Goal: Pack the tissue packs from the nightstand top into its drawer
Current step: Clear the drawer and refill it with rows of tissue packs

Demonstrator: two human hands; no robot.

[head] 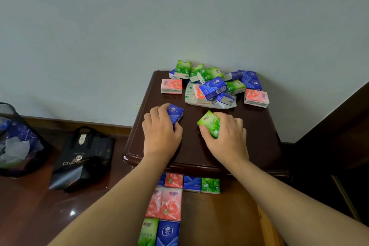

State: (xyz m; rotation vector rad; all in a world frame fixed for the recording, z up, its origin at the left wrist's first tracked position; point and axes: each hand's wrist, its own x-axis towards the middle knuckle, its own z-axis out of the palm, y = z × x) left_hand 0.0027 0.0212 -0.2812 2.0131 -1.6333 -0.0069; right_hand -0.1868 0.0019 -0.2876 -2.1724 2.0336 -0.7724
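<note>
Near the front edge of the nightstand top (259, 126), both my forearms reach over the open drawer (219, 215), my left hand (160, 133) curled around a blue tissue pack (175, 113) with a white crest logo, my right hand (225, 136) gripping a green pack (209, 123) with a red heart mark. Toward the back edge lies the loose pile of packs (214, 86), green, blue and pink, while in the drawer a blue pack (167, 232) reads "Vinda". Left of the nightstand, on the floor, a black bag (83, 158) shows "Cha", the rest unreadable.
</note>
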